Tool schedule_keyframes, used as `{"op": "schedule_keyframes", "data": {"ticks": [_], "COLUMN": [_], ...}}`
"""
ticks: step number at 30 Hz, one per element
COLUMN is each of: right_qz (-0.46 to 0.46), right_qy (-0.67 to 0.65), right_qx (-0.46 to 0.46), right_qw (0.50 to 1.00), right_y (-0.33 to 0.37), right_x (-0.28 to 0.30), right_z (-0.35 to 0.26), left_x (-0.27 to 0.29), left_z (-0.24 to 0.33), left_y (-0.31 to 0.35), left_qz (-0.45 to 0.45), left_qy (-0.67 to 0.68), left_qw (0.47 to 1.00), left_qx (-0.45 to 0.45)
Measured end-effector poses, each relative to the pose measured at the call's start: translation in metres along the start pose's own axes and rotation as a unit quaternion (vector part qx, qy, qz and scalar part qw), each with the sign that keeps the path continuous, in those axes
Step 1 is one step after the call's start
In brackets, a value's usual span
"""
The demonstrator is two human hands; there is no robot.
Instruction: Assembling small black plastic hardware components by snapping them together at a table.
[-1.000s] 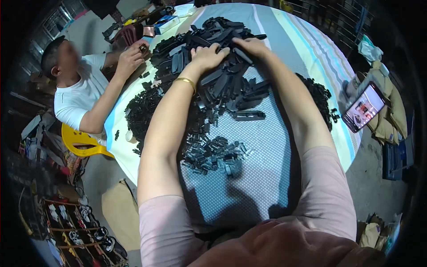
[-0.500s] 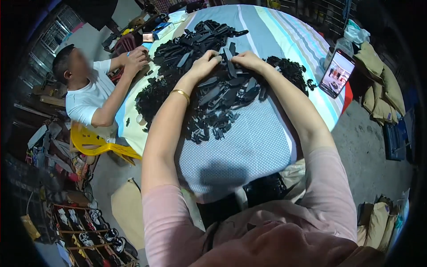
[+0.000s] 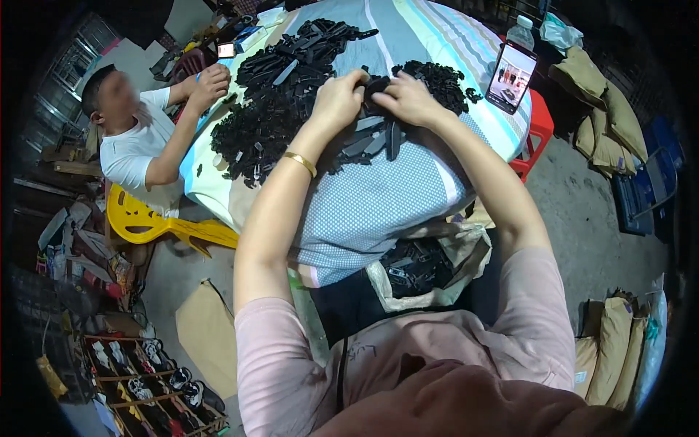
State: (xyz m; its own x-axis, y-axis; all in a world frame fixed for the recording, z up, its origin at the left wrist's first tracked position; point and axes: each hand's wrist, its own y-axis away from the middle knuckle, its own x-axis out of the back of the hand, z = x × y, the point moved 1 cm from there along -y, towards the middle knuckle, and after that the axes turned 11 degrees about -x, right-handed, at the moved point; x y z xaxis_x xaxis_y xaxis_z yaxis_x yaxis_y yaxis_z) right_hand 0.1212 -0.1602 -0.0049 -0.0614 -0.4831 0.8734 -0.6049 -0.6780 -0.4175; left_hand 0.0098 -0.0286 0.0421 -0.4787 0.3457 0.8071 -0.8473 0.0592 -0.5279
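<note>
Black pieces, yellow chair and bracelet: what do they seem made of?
Black pieces: probably moulded plastic, mostly matt, judging by their similar shapes and dull greyish highlights.
Yellow chair: likely smooth plastic, evenly coloured with cut-out holes.
Bracelet: apparently polished gold-coloured metal, from its gleam; plating can't be ruled out.

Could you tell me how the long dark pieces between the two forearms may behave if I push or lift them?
The long dark pieces are probably stiff, as their outlines look straight even where they overlap. They look slim, so each is likely light. Pushed, they may slide rather than roll, since they seem flat and lie loosely heaped.
</note>
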Motion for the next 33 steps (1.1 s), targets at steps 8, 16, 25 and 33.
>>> {"op": "schedule_keyframes", "data": {"ticks": [8,16,25,33], "right_qz": [0.126,0.171,0.218,0.052], "right_qy": [-0.004,-0.049,-0.193,-0.584], "right_qx": [-0.115,-0.074,-0.066,-0.197], "right_qw": [0.985,0.981,0.954,0.786], "right_y": [0.074,0.078,0.085,0.129], "right_x": [0.035,0.021,0.033,0.049], "right_z": [0.083,0.08,0.077,0.011], "left_x": [-0.026,-0.04,-0.056,-0.062], "left_z": [0.038,0.022,0.068,0.058], "left_y": [0.023,0.013,0.029,0.042], "left_qz": [0.056,0.196,-0.012,-0.073], "left_qy": [-0.036,0.143,0.687,0.79], "left_qw": [0.995,0.97,0.696,0.585], "left_qx": [-0.08,0.03,0.207,0.169]}}
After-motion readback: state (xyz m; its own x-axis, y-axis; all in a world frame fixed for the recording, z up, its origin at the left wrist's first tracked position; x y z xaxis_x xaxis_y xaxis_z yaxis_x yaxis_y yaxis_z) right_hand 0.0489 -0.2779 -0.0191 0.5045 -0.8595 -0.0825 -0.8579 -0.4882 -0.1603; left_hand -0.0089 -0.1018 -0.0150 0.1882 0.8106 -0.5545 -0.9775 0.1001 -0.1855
